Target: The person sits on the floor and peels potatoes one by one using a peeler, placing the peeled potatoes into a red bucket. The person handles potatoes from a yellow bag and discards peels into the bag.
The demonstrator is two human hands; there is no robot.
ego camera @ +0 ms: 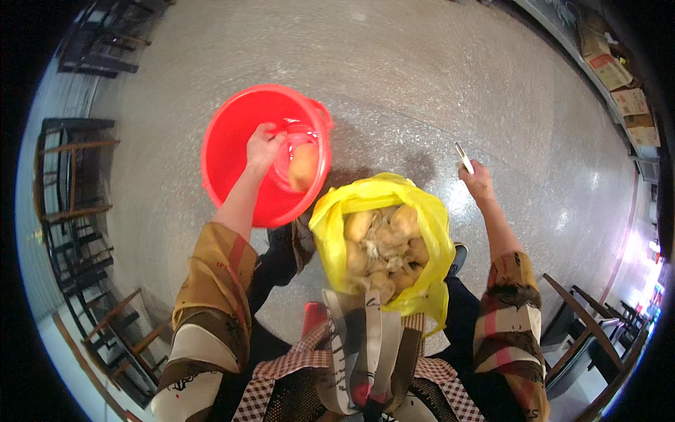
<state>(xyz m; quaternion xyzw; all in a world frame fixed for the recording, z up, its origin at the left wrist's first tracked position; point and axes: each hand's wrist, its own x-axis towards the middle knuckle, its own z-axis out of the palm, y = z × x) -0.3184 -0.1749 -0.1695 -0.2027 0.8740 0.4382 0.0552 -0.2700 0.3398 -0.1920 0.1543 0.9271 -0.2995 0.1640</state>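
My left hand (263, 149) is inside a red plastic bucket (232, 113), its fingers loosely bent and apart, with nothing seen in them. A yellowish potato (304, 166), blurred, lies in the bucket just to the right of those fingers. Glints low in the bucket look like water. Out to the right, my right hand (477, 182) grips a peeler (464, 157) with a pale handle, its head pointing away from me. Between my legs stands a yellow plastic bag (328, 229) with its mouth wide open. Several brown potatoes (405, 221) and loose peelings (387, 240) fill it.
Speckled stone-like floor (401, 58) spreads around the bucket. Dark chairs with wooden rails (79, 174) line the left side, and another chair (580, 316) stands at lower right. Cardboard boxes (609, 68) sit along the upper right edge. A checked apron (295, 364) covers my lap.
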